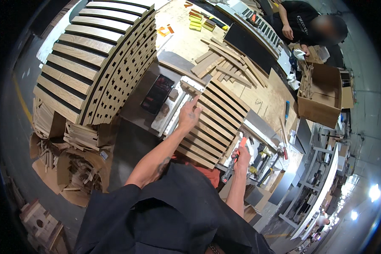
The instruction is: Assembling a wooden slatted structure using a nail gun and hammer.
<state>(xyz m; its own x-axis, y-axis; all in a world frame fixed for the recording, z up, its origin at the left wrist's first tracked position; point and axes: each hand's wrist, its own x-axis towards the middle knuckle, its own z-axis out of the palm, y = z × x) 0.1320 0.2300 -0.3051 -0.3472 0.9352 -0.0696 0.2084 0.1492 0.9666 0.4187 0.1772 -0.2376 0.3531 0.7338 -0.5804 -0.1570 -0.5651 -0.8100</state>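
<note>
A slatted wood panel (218,122) with dark gaps between its slats lies on the bench in front of me. My left hand (190,115) rests at its left edge, index finger stretched out toward the slat ends, with nothing gripped. Beside that hand are a pale grooved block (172,111) and a short wooden piece (190,87) on it. Past the panel's right edge, my right hand (242,157) is closed around an orange and dark hand tool (243,142). Its dark end points down toward me; the exact kind of tool is unclear.
Left stands a tall stack of slatted panels (78,63), above cardboard boxes (82,173) of wood offcuts. A black phone-like device (157,94) and loose wood strips (230,63) lie on the bench. At far right are an open carton (321,95) and another person (300,21).
</note>
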